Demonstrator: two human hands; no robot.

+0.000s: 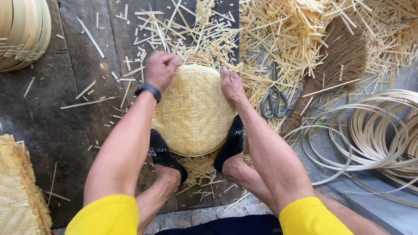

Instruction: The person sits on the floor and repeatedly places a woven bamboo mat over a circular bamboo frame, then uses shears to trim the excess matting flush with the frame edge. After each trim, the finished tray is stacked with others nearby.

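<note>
A round woven bamboo tray [193,111] lies on the dark wooden floor, held between my two feet in black socks. My left hand [160,69] grips its upper left rim with fingers curled over the edge; a black band sits on that wrist. My right hand [231,85] presses on the upper right rim, fingers bent down over the edge. Both arms reach forward from yellow sleeves.
Cut bamboo strips [278,35] are piled behind the tray. Grey scissors [273,102] and a brown fibre broom [337,61] lie to the right. Coiled bamboo hoops [374,130] sit far right. Woven mats [17,191] are stacked at lower left, rims [21,30] at upper left.
</note>
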